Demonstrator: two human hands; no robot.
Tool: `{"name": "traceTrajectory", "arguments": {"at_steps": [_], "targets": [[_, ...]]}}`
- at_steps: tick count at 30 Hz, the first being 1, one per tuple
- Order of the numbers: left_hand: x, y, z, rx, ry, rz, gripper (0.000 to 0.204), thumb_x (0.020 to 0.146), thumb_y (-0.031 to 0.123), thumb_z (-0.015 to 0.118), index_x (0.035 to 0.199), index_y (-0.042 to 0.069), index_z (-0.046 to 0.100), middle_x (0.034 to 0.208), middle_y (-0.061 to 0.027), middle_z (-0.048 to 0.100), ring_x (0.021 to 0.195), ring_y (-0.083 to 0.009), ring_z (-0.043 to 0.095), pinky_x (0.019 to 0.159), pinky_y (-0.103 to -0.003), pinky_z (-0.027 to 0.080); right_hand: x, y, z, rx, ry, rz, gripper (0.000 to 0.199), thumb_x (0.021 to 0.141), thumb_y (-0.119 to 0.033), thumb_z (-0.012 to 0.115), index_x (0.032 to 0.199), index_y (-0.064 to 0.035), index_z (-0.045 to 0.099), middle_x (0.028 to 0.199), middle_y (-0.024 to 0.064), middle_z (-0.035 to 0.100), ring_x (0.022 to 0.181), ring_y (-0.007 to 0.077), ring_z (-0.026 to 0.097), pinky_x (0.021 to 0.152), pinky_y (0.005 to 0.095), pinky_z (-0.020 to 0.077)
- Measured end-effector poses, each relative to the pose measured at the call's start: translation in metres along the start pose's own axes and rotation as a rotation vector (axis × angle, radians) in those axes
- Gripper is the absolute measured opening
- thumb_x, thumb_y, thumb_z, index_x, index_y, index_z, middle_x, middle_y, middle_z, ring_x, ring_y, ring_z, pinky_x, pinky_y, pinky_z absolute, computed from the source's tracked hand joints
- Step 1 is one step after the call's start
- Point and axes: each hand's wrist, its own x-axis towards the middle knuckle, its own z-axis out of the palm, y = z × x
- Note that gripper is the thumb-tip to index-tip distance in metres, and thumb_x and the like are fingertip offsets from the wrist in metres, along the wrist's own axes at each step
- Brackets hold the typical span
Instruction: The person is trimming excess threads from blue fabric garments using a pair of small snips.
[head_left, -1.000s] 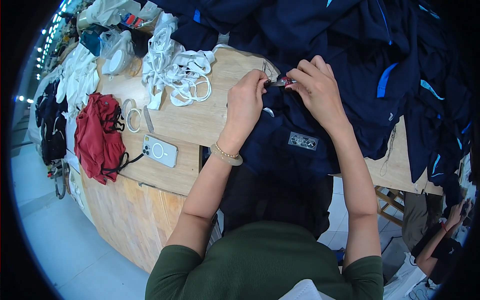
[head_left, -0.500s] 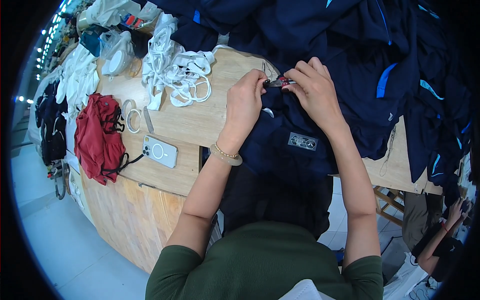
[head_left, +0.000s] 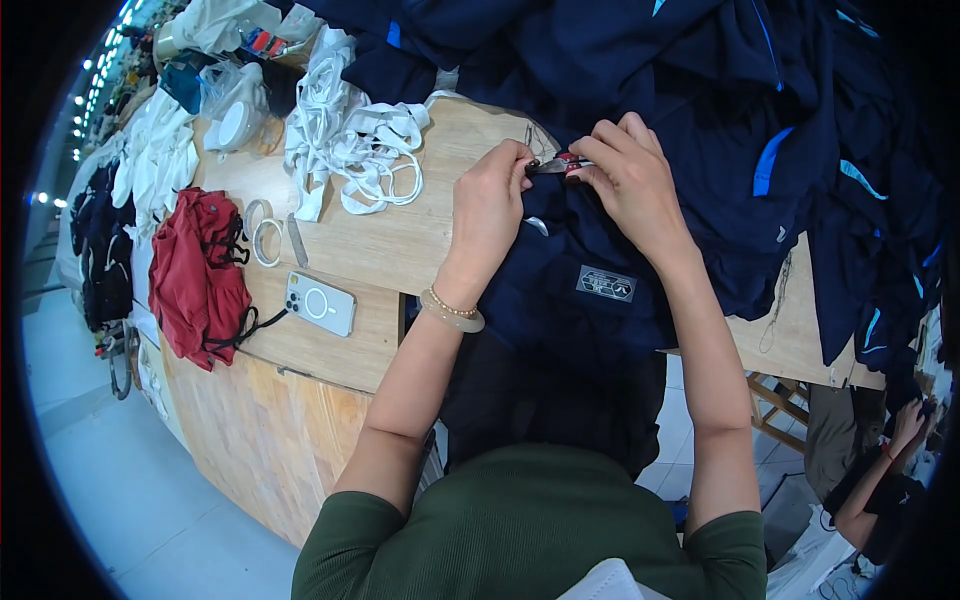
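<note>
A navy garment (head_left: 590, 240) with a printed label lies over the table's edge and partly across my lap. My left hand (head_left: 492, 190), wearing bracelets at the wrist, is closed in a pinch on the garment's edge. Between the fingers of my right hand (head_left: 625, 170) are thread snips (head_left: 552, 166) with a red part near the grip. Their metal blades point left and reach the fabric at my left fingertips. Any thread there is too small to make out. A small light blue trim piece (head_left: 537, 226) shows just below my left hand.
Piled navy garments (head_left: 700, 60) cover the far and right parts of the wooden table (head_left: 440, 150). To the left lie white straps (head_left: 370, 150), tape rolls (head_left: 266, 242), a phone (head_left: 320, 303) and a red bag (head_left: 200, 280). Another person's hand (head_left: 908, 425) shows at the lower right.
Both hands stay almost where they were, with the snips at the same fabric edge. My right hand shifts very slightly. At the lower right, the other person's hands move a little.
</note>
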Motion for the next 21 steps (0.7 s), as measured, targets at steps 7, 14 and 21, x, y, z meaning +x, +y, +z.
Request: {"name": "traceTrajectory", "arguments": {"at_steps": [7,14,21], "targets": [[0.000,-0.001,0.000,-0.016,0.001,0.003,0.004,0.091,0.003,0.057,0.090,0.000,0.058,0.074,-0.0147,0.063,0.062,-0.0247,0.064,0.056,-0.033,0.049,0.000,0.001,0.002,0.014,-0.019,0.007,0.022,0.069,-0.009,0.075,0.087,-0.0069,0.063,0.084,0.0016,0.053,0.083,0.0216,0.048,0.074,0.0330,0.0411],[0.001,-0.002,0.001,-0.016,-0.006,0.005,0.003,0.091,0.003,0.056,0.090,0.000,0.058,0.071,-0.0146,0.062,0.062,-0.0244,0.064,0.056,-0.033,0.050,0.001,0.001,0.004,-0.017,-0.026,-0.033,0.021,0.070,-0.010,0.074,0.088,-0.0071,0.063,0.084,0.0016,0.053,0.085,0.0216,0.049,0.073,0.0326,0.0410],[0.000,-0.024,-0.050,-0.114,0.317,-0.106,0.012,0.094,0.004,0.052,0.095,-0.005,0.059,0.097,-0.0141,0.060,0.066,-0.0207,0.063,0.062,-0.030,0.049,-0.006,-0.009,-0.020,0.125,0.094,0.215,0.018,0.079,-0.012,0.069,0.095,-0.0053,0.062,0.087,0.0064,0.058,0.083,0.0264,0.053,0.074,0.0357,0.0424]]}}
